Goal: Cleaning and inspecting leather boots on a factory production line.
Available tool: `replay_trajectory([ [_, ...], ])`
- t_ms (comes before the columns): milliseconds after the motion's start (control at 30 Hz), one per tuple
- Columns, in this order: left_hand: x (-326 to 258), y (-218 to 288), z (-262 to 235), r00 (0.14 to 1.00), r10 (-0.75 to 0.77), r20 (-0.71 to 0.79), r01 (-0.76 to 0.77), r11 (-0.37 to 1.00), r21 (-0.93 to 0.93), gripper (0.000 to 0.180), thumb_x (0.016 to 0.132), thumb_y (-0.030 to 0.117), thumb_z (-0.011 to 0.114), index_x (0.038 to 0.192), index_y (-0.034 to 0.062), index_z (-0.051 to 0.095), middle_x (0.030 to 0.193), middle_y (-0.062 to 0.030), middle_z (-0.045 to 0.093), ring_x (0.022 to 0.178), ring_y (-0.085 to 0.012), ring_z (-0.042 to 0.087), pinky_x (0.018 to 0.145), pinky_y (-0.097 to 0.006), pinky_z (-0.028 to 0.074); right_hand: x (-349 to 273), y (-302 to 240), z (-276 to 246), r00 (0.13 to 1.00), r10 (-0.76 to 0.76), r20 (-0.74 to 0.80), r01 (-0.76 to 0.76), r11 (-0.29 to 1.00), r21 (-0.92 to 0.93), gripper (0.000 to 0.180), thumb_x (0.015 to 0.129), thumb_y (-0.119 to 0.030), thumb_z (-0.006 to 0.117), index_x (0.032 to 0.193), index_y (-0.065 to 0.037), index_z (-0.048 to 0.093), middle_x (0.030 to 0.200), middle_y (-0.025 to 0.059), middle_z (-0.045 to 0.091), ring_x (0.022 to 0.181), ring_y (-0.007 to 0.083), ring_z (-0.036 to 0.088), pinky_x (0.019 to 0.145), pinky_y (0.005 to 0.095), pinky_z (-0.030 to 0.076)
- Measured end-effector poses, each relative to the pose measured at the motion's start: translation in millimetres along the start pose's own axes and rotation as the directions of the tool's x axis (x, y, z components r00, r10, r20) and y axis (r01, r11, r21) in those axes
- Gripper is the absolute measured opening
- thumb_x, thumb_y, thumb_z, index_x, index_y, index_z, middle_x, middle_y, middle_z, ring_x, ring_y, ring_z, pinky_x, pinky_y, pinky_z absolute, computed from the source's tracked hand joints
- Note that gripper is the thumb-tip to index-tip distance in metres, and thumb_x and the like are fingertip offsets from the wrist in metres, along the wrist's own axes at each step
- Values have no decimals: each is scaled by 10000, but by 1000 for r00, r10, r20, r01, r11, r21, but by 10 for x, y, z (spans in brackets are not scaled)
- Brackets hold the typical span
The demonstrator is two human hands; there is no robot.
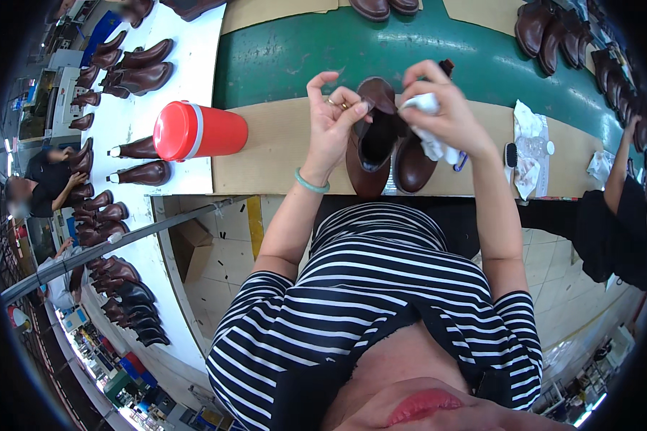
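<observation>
A dark brown ankle boot (367, 174) stands on the cardboard in front of me, its opening toward me. My left hand (331, 129) pinches the boot's upper edge between thumb and fingers, with the index finger raised. A second brown boot (414, 167) sits close against it on the right. My right hand (449, 111), slightly blurred, is closed around a white cloth (437, 148) that hangs down over the second boot. A small dark object (446, 66) shows just above the right fingers; its kind and whether it is held cannot be made out.
A red cylindrical jug (201, 131) lies left of the boots. To the right are a brush (510, 154), crumpled white cloths (528, 118) and a clear bottle (535, 147). Brown boots line the white table (194, 79) and the green table (287, 57). People work at both sides.
</observation>
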State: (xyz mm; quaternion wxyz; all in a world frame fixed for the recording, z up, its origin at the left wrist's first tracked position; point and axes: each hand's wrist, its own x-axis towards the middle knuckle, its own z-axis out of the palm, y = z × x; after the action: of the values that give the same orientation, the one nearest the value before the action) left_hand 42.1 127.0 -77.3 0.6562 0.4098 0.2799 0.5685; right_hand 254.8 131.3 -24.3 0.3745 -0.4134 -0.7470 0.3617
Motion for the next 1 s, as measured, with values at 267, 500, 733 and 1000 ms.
replay_trajectory([
  [267,63,27,-553,994,80,-77,-72,991,109,334,975,103,493,1278,51,363,920,-103,586,911,-207,588,875,-357,467,-876,95,-455,865,476,-158,-334,782,526,106,847,-62,623,872,31,579,1109,184,615,828,197,661,680,282,534],
  [500,-592,-364,-1181,875,-285,-390,391,892,225,364,945,128,554,1266,47,401,1058,-113,578,940,-201,597,855,-356,497,-1855,508,-43,638,770,-29,-502,444,742,311,798,41,572,1109,43,558,1092,196,649,780,198,669,636,279,542],
  [733,-1375,-619,-898,597,-768,-232,771,629,-100,556,933,171,584,1359,-23,283,1178,-216,522,1042,-348,588,857,-441,531,-2234,724,568,425,883,197,-551,80,830,439,884,-154,570,1290,-15,474,1084,228,639,572,124,518,468,223,435],
  [1000,-1314,-856,-528,596,-791,-140,756,611,-232,413,873,273,689,1110,30,454,958,-154,627,869,-274,643,756,-384,539,-2090,843,983,433,856,281,-518,-19,855,373,901,-387,627,1071,-66,538,865,144,638,531,118,491,419,218,367],
])
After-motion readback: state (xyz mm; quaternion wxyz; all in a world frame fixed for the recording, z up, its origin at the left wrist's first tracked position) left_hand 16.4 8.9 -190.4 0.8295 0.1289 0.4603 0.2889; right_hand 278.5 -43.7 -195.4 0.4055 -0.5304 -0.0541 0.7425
